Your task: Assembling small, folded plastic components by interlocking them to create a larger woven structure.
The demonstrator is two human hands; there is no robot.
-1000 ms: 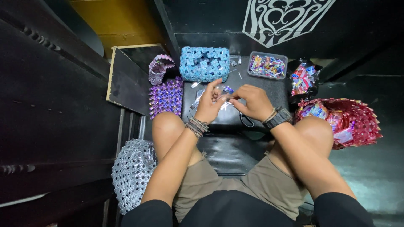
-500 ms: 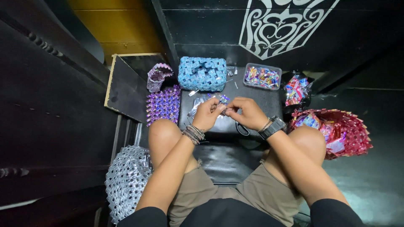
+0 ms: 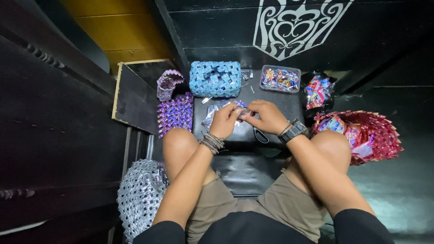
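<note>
Your left hand (image 3: 224,121) and right hand (image 3: 266,116) are pinched together on a small folded wrapper strip (image 3: 244,113), held just above the dark table (image 3: 289,106) between your knees. Fingertips of both hands meet on it, so both are closed on the same little piece.

That strip looks like thin foil or plastic film: basically weightless, floppy until creased, and slick on the shiny side. I'd guess it springs open if you ease off, so grip right on the fold line with thumb and forefinger, not out at the loose ends. It probably won't break, but a sharp tug could tear it.

More loose clear wrappers (image 3: 210,114) lie on the table just beside your left hand. Further back there's a blue woven box (image 3: 215,78), a clear tub of coloured wrappers (image 3: 280,78) and a bag of more (image 3: 318,91). A purple woven panel (image 3: 174,113) and a small purple woven cup (image 3: 167,84) sit to the left, a red woven basket (image 3: 361,134) by your right knee, and a silver woven piece (image 3: 140,194) down by your left thigh.
</note>
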